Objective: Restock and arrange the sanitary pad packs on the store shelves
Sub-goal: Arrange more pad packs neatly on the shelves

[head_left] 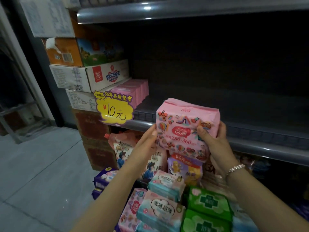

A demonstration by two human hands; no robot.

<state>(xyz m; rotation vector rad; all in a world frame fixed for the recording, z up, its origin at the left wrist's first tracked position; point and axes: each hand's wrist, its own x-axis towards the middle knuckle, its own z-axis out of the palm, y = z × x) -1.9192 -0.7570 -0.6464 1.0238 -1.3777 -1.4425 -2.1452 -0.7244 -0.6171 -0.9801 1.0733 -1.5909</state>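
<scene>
You held the pink pad pack (185,129) upright between both hands, left hand (148,141) and right hand (215,141) each clamped on a side, its long axis vertical, just before the bare shelf (217,113), right of the pink row (133,91).

Dim light all round; the grey metal upper shelf edge (184,13) catches small white glints from overhead. Beneath that edge the shelf recess falls nearly black. Straight lines bow toward the corners, and detail is soft throughout.
</scene>
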